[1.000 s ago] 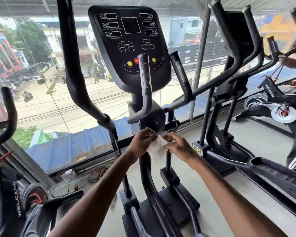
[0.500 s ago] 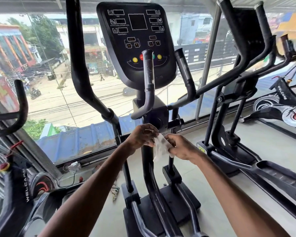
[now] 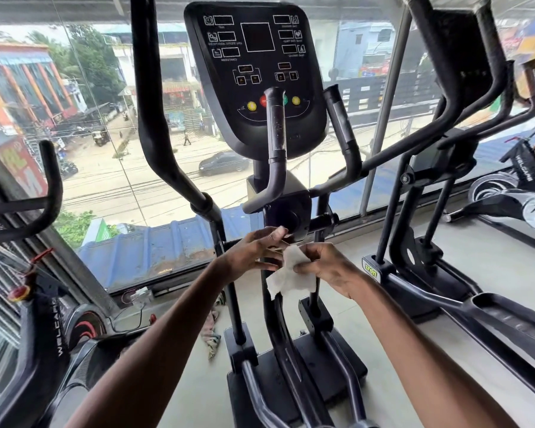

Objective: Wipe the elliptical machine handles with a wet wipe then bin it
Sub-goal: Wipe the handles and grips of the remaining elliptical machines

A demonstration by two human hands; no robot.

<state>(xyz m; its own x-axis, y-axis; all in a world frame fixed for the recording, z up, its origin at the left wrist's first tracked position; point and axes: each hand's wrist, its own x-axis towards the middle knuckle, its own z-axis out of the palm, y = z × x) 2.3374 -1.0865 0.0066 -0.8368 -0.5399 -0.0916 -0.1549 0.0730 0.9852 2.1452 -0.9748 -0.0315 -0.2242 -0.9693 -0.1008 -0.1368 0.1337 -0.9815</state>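
The black elliptical stands straight ahead, its console (image 3: 257, 57) at the top. Two short fixed handles rise below the console, the left one (image 3: 277, 131) and the right one (image 3: 342, 125). Two long moving handles flank them, one at the left (image 3: 155, 118) and one at the right (image 3: 445, 109). A white wet wipe (image 3: 291, 278) hangs partly unfolded below the handles, in front of the centre post. My right hand (image 3: 328, 267) pinches its upper edge. My left hand (image 3: 254, 251) is beside it with fingers spread, its fingertips at the wipe's left edge.
A second elliptical (image 3: 420, 242) stands close on the right, with a spin bike (image 3: 522, 193) beyond it. Another bike (image 3: 44, 319) crowds the left. A glass wall (image 3: 105, 149) runs behind the machines. A rag (image 3: 212, 335) lies on the floor by the base.
The wipe has opened out and now hangs from my right hand. My left hand's fingers have spread off it. The view has shifted slightly left.
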